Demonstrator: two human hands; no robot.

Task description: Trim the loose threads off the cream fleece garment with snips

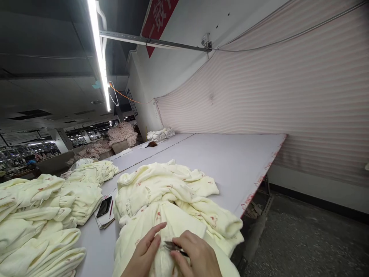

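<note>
A pale yellow fleece garment (184, 188) with small red prints lies spread in front of me, over the near end of the table. My right hand (196, 252) is closed around dark thread snips (175, 248), whose pointed blades face left, just above the cloth. Close to the blade tips, my left hand (145, 250) rests on the garment with its index finger and thumb stretched out and apart. Its other fingers are mostly hidden from view.
Piles of similar yellow garments (40, 215) fill the left side. Between them and my garment lie a phone (104, 207), a red pen (111, 209) and papers (105, 223). White folded cloth (160, 134) sits at the far end of the table (230, 154). A striped curtain (273, 96) hangs along the wall.
</note>
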